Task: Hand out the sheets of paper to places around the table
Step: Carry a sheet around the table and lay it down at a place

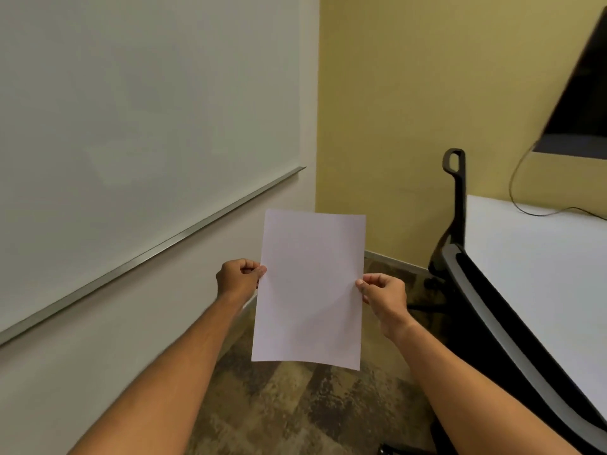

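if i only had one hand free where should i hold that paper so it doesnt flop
Judging by its pose, grip the paper at a long side edge near mid-height, coming in from the side, as the left hand and right hand do now. It is thin, upright and held over the floor, so a mid-edge pinch should leave the least unsupported sheet above and below.

Lighting even, moderately dim, diffuse; no single source in frame. Sheets of paper (310,289) used as landmark: the face reads pale lilac-grey rather than white, with a soft curved shadow across its lower half. No glare on it. Left of it, the whiteboard (131,133) shows a flat grey-green cast, no hot spots. Upper right of it, the dark screen (581,103) is motion-smeared along its slanted edge. Right of it, the white table (542,290) is the brightest area. Straight lines bow toward frame edges: wide-angle distortion. Overall sharpness soft, compression visible.
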Action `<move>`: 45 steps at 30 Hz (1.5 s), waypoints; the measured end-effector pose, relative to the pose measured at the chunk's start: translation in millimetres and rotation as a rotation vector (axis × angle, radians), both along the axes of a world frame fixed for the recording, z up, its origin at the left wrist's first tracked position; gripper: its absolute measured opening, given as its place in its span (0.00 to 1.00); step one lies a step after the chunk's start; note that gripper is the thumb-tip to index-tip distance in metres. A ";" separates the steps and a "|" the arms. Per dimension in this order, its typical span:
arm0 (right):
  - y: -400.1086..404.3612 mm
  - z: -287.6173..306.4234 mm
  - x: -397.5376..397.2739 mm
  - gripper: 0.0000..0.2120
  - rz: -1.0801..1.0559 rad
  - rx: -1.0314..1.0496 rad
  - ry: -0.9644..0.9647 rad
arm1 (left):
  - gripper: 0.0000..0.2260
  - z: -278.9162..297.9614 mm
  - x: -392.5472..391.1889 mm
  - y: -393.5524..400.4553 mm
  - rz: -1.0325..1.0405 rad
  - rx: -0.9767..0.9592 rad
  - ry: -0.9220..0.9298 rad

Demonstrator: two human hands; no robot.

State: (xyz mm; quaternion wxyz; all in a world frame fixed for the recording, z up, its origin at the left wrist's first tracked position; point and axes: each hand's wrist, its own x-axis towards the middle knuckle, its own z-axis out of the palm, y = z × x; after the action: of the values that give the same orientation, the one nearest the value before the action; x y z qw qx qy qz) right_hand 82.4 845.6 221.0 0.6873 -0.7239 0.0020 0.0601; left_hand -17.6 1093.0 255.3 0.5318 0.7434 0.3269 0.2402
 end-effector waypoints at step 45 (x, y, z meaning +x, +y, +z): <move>-138.6 -8.0 463.4 0.03 -1.266 0.093 0.051 | 0.04 0.3 755.2 -210.8 -1.203 0.068 -0.031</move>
State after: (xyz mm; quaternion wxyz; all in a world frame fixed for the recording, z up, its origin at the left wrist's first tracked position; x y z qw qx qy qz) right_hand 545.8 707.0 213.0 0.6202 -0.5502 0.4435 -0.3405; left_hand 737.6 882.2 255.6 0.5550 0.8108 -0.1670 -0.0816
